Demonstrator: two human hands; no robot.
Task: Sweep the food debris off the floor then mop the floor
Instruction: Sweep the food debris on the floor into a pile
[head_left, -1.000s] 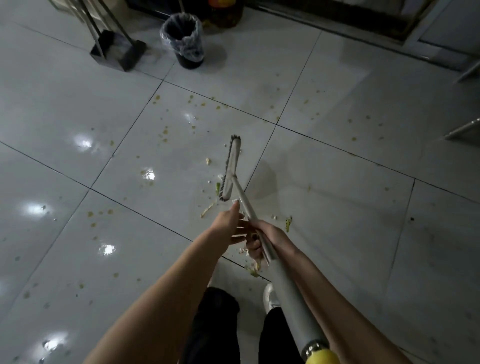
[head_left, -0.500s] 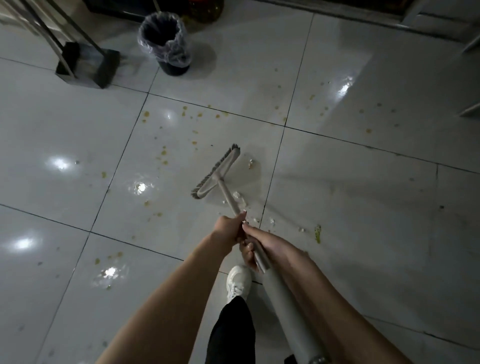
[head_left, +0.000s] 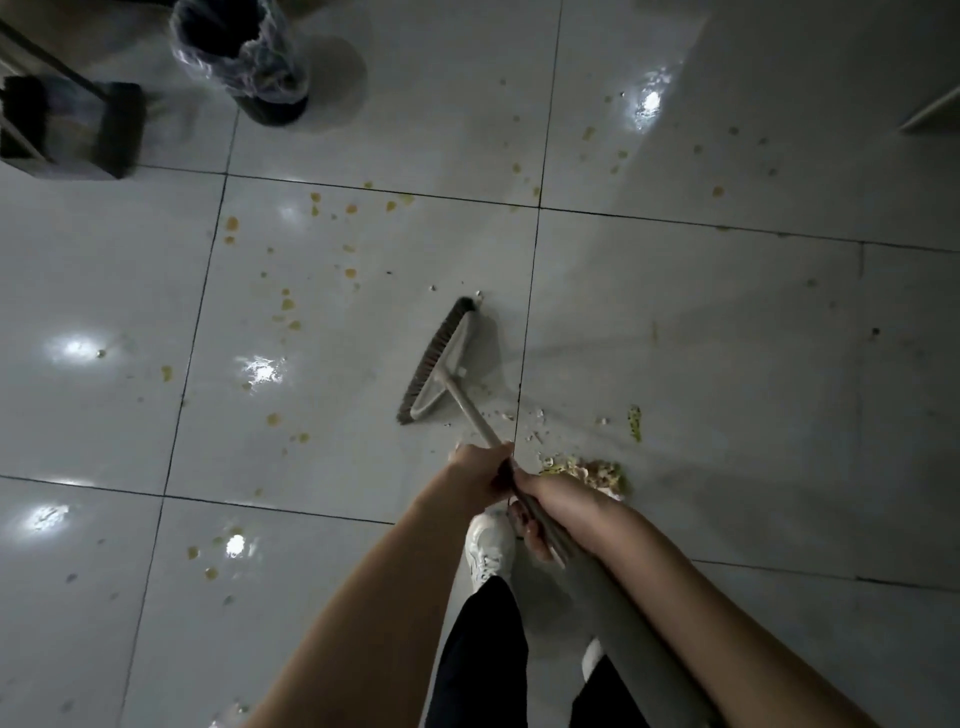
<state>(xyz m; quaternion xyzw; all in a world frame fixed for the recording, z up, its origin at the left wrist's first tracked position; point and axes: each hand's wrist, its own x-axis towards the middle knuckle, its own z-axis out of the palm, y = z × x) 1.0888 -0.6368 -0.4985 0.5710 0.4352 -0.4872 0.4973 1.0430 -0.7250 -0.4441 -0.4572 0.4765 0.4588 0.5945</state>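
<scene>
floor (head_left: 727, 364): glossy pale grey tiles, a grid of thin dark grout lines, white glints of light.
broom (head_left: 441, 364): grey handle, pale beige-grey head frame, dark brown-grey bristles.
splatter spots (head_left: 232, 224): yellow-orange, scattered across the tiles.
debris heap (head_left: 587, 470): cream mixed with pale yellow-green bits.
smear (head_left: 634, 422): green.
bin (head_left: 270, 111): black, with a clear, shiny liner.
dustpan (head_left: 119, 130): dark grey to black.
shoe (head_left: 488, 545): white.
trousers (head_left: 480, 654): black.
</scene>
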